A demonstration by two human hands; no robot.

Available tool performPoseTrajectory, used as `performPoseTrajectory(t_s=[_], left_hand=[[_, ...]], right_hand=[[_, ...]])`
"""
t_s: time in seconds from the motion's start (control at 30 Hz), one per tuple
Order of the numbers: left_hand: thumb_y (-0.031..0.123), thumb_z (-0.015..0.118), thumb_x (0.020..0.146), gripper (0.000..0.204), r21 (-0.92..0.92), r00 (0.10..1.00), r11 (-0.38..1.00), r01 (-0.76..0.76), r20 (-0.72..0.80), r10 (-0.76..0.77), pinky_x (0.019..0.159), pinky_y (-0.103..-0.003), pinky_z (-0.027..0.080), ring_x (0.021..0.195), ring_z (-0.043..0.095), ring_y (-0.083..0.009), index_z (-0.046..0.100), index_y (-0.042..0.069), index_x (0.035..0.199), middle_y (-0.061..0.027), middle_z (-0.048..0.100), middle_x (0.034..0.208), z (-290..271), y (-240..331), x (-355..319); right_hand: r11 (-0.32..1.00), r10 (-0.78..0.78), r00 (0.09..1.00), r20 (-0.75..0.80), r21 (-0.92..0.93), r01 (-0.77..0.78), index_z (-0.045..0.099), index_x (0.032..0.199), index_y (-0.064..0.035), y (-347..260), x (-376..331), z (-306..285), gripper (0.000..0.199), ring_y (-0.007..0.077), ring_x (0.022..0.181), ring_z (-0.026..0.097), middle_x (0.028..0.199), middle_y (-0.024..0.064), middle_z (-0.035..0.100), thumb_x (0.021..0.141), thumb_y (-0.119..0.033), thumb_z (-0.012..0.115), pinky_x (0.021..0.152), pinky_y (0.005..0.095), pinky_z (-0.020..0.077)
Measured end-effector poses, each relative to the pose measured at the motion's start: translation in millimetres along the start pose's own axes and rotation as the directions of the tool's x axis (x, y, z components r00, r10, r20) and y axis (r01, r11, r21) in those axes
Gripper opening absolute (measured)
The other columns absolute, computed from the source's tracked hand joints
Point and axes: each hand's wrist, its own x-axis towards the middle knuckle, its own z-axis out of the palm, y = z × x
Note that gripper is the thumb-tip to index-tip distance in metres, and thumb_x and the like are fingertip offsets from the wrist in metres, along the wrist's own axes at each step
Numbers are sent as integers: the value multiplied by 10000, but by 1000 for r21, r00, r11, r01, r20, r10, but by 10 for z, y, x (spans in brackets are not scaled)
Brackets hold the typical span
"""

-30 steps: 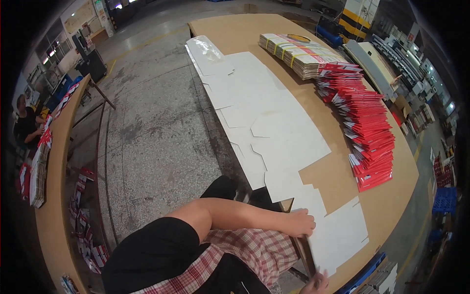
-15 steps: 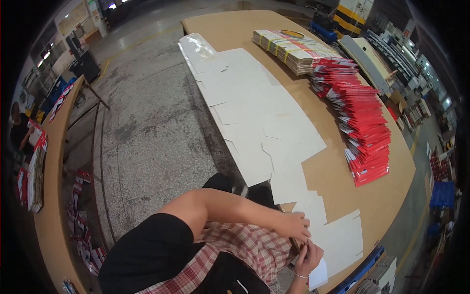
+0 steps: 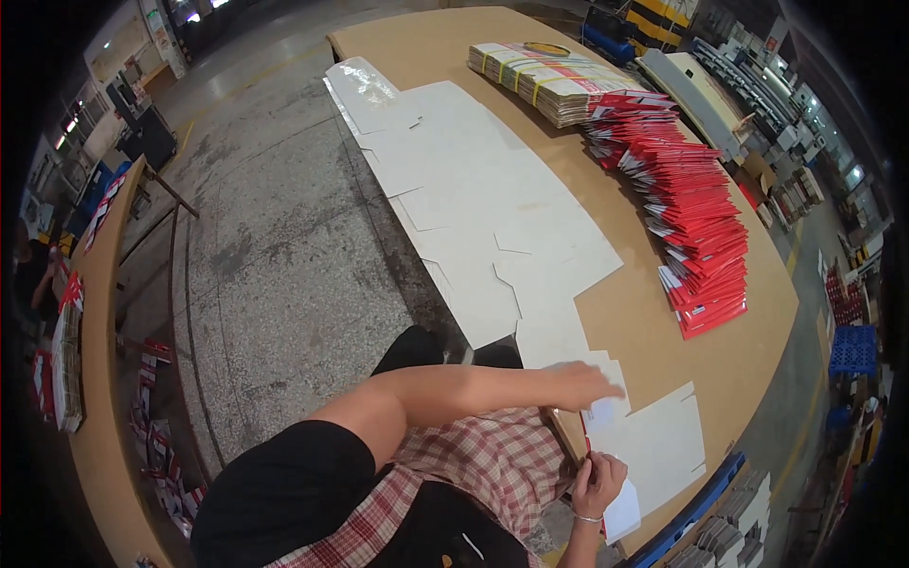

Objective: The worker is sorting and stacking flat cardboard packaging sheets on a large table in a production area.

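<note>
Head view: nearest, the right hand (image 3: 598, 483) has come up since a second ago and pinches the near edge of a white die-cut card blank (image 3: 653, 450) on the worktop (image 3: 739, 369); the left hand (image 3: 582, 385) still lies flat on the overlapping blanks (image 3: 492, 218); likely one sheet is being separated; farther off, red printed sleeves (image 3: 696, 222) fan out beside banded bundles (image 3: 549, 80).

Card blanks (image 3: 492, 208) along table (image 3: 748, 360) left edge, fanned packets (image 3: 696, 222) right, bundled stack (image 3: 549, 71) behind
</note>
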Motion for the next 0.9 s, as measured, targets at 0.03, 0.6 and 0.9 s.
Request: performPoseTrajectory(t_s=[0.03,0.6,0.9], left_hand=[[131,611,820,462,119,997,993,10,-78,-1,749,-423,498,959,582,-278,542,250,1261,-82,554,1090,36,35,-8],[402,596,838,561,443,978,890,-111,-113,178,889,-750,341,1194,360,-656,440,432,1376,-305,357,1408,1029,909,-177],[339,784,636,668,344,873,855,-389,-159,461,1026,-370,391,1192,450,-350,564,-19,1156,-186,515,1163,798,583,-138]], right_hand=[[1000,0,1000,-4,-4,0,656,940,-35,-13,-3,1,164,314,855,555,912,131,619,777,-34,646,791,418,421],[21,844,459,278,837,-547,575,932,-83,-481,-662,148,426,87,544,503,712,1,591,1012,-473,425,463,216,373],[948,-49,759,-650,-269,-169,562,1185,35,-314,61,-4,368,305,945,544,1085,155,576,826,-30,604,830,423,449]])
